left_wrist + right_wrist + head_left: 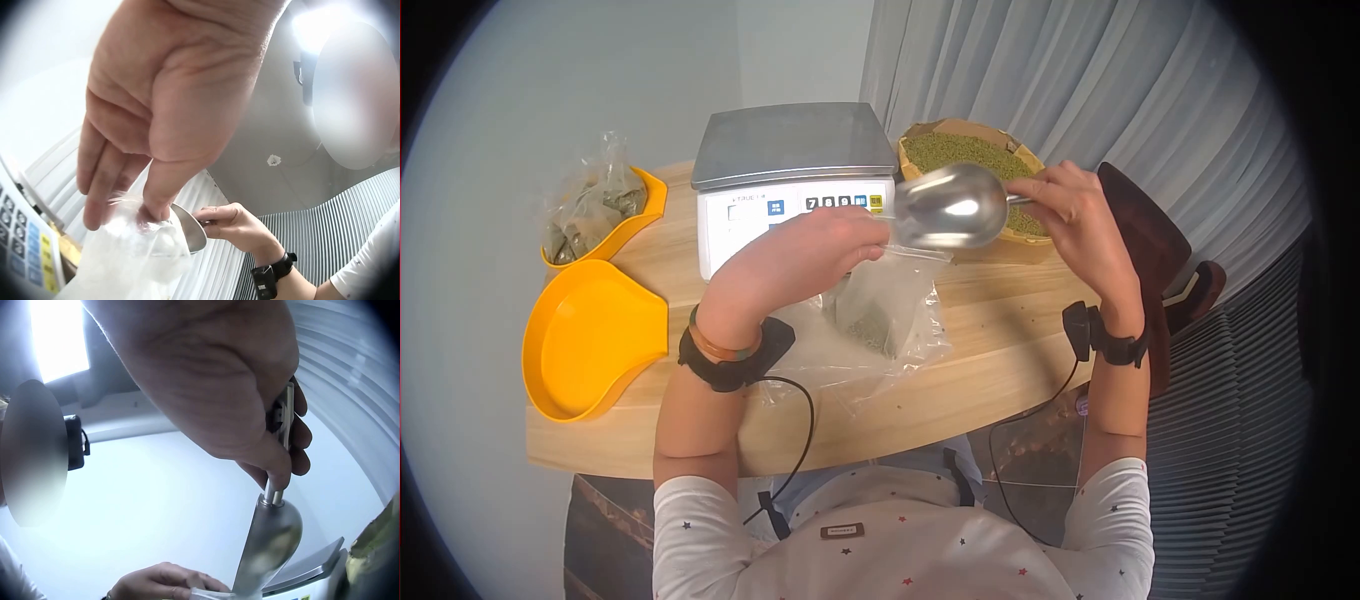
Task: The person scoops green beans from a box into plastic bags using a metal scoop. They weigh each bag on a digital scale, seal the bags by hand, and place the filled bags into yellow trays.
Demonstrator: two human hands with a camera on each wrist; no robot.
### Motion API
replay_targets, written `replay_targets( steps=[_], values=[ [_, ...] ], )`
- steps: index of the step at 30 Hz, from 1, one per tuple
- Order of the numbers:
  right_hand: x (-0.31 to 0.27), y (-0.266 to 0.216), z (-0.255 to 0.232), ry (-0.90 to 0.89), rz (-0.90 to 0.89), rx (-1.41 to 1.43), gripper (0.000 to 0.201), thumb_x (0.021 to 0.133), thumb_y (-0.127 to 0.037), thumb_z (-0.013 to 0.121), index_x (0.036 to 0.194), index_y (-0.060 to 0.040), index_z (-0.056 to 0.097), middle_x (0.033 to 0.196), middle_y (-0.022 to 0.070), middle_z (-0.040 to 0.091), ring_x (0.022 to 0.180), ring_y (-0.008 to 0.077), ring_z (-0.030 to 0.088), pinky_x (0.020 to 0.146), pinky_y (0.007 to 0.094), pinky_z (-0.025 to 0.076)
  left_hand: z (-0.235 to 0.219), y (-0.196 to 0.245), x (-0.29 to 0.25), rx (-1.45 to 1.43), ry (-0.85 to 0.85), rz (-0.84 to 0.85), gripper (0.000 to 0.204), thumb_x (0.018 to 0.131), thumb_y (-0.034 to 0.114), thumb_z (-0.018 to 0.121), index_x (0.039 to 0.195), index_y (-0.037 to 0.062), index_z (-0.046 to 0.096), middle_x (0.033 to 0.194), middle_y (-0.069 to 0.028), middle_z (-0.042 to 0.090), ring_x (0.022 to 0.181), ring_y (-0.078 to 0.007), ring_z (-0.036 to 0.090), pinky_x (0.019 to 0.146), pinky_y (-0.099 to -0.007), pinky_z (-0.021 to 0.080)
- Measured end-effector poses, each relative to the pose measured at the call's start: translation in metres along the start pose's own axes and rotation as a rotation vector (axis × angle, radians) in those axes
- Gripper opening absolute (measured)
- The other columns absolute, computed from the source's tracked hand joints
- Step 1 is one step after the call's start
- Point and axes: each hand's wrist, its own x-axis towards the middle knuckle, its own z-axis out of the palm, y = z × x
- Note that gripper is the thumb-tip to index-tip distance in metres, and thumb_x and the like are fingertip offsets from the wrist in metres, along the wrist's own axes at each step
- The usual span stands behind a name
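My left hand [805, 255] pinches the top edge of a clear plastic bag [890, 310], which hangs over the table with some greenish granules low inside it. My right hand [1075, 215] grips the handle of a shiny metal scoop [955, 208]. The scoop is tipped toward the left, its mouth right at the bag's opening. In the left wrist view, the scoop's bowl [189, 228] shows partly behind the bag [134, 250]. The right wrist view shows the fingers [281, 469] wrapped around the handle, with the scoop [269, 540] pointing down at the bag's rim.
A white weighing scale [795, 150] stands behind the left hand. Right of it is a paper sack [1025, 238] full of green granules. At the left lie an empty yellow tray [590, 340] and another yellow tray [655, 195] with filled bags. A brown chair [1145, 230] is at the right.
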Motion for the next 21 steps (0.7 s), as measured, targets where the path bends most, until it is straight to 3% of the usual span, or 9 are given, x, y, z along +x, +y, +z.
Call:
replay_targets(
  steps=[4, 6, 9, 12, 16, 19, 21],
  values=[
    [0.008, 0.044, 0.018, 0.066, 0.195, 0.115, 0.027, 0.085, 0.001, 0.065, 0.109, -0.0072, 0.072, 0.084, 0.0123, 0.063, 0.089, 0.0293, 0.056, 0.084, 0.0430, 0.044, 0.000, -0.001, -0.002, 0.022, 0.007, -0.018, 0.014, 0.095, 0.013, 0.057, 0.095, -0.0004, 0.058, 0.088, -0.0145, 0.060, 0.084, -0.0347, 0.058, 0.076, -0.0410, 0.047],
    [0.005, 0.085, 0.044, 0.156, 0.281, 0.022, 0.032, 0.084, 0.005, 0.062, 0.111, -0.0091, 0.072, 0.095, 0.0165, 0.065, 0.096, 0.0353, 0.058, 0.084, 0.0484, 0.046, -0.001, 0.000, -0.002, 0.013, 0.008, -0.011, 0.015, 0.095, 0.014, 0.056, 0.095, -0.0004, 0.058, 0.089, -0.0145, 0.061, 0.084, -0.0350, 0.058, 0.076, -0.0412, 0.047],
    [0.000, 0.133, 0.088, 0.165, 0.436, -0.067, 0.041, 0.081, 0.008, 0.058, 0.114, -0.0125, 0.072, 0.104, 0.0184, 0.065, 0.104, 0.0388, 0.058, 0.088, 0.0483, 0.046, -0.002, 0.000, -0.001, 0.004, 0.002, -0.017, 0.016, 0.096, 0.016, 0.056, 0.095, -0.0002, 0.057, 0.089, -0.0147, 0.061, 0.085, -0.0355, 0.058, 0.076, -0.0414, 0.047],
    [0.000, 0.147, 0.119, 0.082, 0.547, -0.168, 0.046, 0.078, 0.008, 0.057, 0.117, -0.0138, 0.072, 0.110, 0.0179, 0.064, 0.106, 0.0400, 0.058, 0.092, 0.0486, 0.046, -0.001, 0.000, -0.001, 0.006, 0.003, -0.023, 0.016, 0.097, 0.016, 0.056, 0.095, 0.0000, 0.057, 0.089, -0.0150, 0.060, 0.085, -0.0360, 0.057, 0.076, -0.0415, 0.047],
    [0.005, 0.147, 0.152, -0.046, 0.523, -0.141, 0.048, 0.076, 0.007, 0.058, 0.117, -0.0147, 0.072, 0.110, 0.0173, 0.066, 0.109, 0.0388, 0.058, 0.095, 0.0478, 0.046, 0.003, -0.002, -0.001, 0.023, 0.054, 0.010, 0.016, 0.097, 0.016, 0.056, 0.095, 0.0002, 0.057, 0.088, -0.0153, 0.060, 0.085, -0.0367, 0.057, 0.076, -0.0416, 0.047],
    [0.012, 0.148, 0.166, -0.093, 0.509, 0.039, 0.048, 0.077, 0.007, 0.057, 0.116, -0.0158, 0.073, 0.109, 0.0181, 0.068, 0.108, 0.0396, 0.059, 0.096, 0.0473, 0.046, 0.002, -0.002, -0.001, 0.002, 0.040, -0.020, 0.016, 0.097, 0.016, 0.056, 0.095, 0.0002, 0.057, 0.087, -0.0155, 0.060, 0.085, -0.0368, 0.057, 0.076, -0.0413, 0.047],
    [0.013, 0.153, 0.170, -0.078, 0.586, 0.167, 0.046, 0.077, 0.009, 0.055, 0.116, -0.0096, 0.072, 0.105, 0.0208, 0.071, 0.098, 0.0373, 0.065, 0.090, 0.0436, 0.050, 0.000, -0.001, -0.001, 0.001, 0.037, -0.010, 0.016, 0.097, 0.016, 0.057, 0.095, 0.0002, 0.057, 0.088, -0.0154, 0.060, 0.085, -0.0367, 0.057, 0.076, -0.0410, 0.047]
  ],
)
